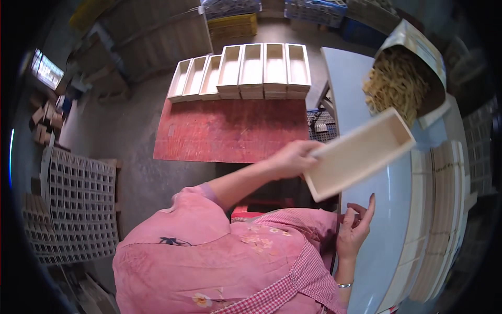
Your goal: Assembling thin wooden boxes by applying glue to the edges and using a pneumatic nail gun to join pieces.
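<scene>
Left hand [295, 158] grips wooden box [360, 154] at frame centre-right.
Right hand [355, 227] (fingers loosely curled, holding nothing) rests on the blue table [387, 220] below.

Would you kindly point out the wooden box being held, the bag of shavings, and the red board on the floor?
wooden box [361, 154], head view, on its pale outer side wall.
bag of shavings [400, 78], head view, on the shavings in its open mouth.
red board [230, 131], head view, on its bare middle.
</scene>
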Tool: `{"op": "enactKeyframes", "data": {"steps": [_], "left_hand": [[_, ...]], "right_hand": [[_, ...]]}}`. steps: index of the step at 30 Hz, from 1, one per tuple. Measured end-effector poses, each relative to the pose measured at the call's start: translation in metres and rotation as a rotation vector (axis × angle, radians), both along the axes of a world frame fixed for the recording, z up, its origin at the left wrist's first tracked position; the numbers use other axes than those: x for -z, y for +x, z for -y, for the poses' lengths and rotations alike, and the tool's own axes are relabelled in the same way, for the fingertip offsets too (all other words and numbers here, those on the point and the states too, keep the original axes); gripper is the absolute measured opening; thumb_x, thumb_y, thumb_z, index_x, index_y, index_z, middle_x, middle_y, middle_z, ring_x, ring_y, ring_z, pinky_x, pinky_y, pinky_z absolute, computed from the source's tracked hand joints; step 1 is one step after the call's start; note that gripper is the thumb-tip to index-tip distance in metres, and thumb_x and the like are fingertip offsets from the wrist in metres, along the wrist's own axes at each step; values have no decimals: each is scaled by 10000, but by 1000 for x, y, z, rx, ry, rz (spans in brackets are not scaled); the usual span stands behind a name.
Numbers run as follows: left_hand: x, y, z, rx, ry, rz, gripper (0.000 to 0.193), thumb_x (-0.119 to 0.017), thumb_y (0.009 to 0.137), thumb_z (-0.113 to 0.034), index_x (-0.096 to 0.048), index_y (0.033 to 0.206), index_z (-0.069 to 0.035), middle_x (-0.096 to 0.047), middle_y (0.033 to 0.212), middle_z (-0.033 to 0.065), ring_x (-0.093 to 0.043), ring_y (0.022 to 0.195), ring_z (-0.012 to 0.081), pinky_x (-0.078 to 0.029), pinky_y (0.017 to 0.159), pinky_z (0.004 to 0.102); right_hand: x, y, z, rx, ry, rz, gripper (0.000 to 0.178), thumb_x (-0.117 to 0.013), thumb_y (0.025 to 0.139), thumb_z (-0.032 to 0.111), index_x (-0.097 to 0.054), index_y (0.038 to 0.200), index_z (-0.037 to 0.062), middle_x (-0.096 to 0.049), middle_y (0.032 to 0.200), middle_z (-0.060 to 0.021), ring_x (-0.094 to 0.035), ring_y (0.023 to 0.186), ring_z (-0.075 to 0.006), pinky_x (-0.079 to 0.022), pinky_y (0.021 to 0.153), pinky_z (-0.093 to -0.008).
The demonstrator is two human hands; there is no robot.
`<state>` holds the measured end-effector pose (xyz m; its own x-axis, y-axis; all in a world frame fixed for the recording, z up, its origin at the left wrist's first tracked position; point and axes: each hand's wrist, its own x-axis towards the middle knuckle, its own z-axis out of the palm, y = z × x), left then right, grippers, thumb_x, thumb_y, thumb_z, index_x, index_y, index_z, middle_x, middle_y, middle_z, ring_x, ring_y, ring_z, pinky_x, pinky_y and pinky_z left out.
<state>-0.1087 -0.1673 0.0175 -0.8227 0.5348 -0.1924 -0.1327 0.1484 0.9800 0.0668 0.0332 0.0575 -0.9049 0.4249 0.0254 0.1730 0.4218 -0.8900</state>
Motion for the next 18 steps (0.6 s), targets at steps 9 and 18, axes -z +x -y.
{"op": "enactKeyframes", "data": {"steps": [9,18], "left_hand": [[61,-129,242,-1136,-437,-85,349,-562,970,-149,-624,1273,12,-710,1054,188,-689,946,267,-552,795,380],[209,-264,427,-1244,-949,-23,397,-579,907,-320,-691,1206,-84,-717,1077,181,-665,999,398,-522,869,473]], "right_hand": [[60,3,-1,-25,52,190,583,-561,1009,96,-330,1535,-2,-649,969,-79,-561,633,-115,-471,596,-227],[69,9,1,72,69,338,554,-532,1018,68,-337,1530,-7,-636,919,-77,-588,645,-109,-480,588,-224]]}}
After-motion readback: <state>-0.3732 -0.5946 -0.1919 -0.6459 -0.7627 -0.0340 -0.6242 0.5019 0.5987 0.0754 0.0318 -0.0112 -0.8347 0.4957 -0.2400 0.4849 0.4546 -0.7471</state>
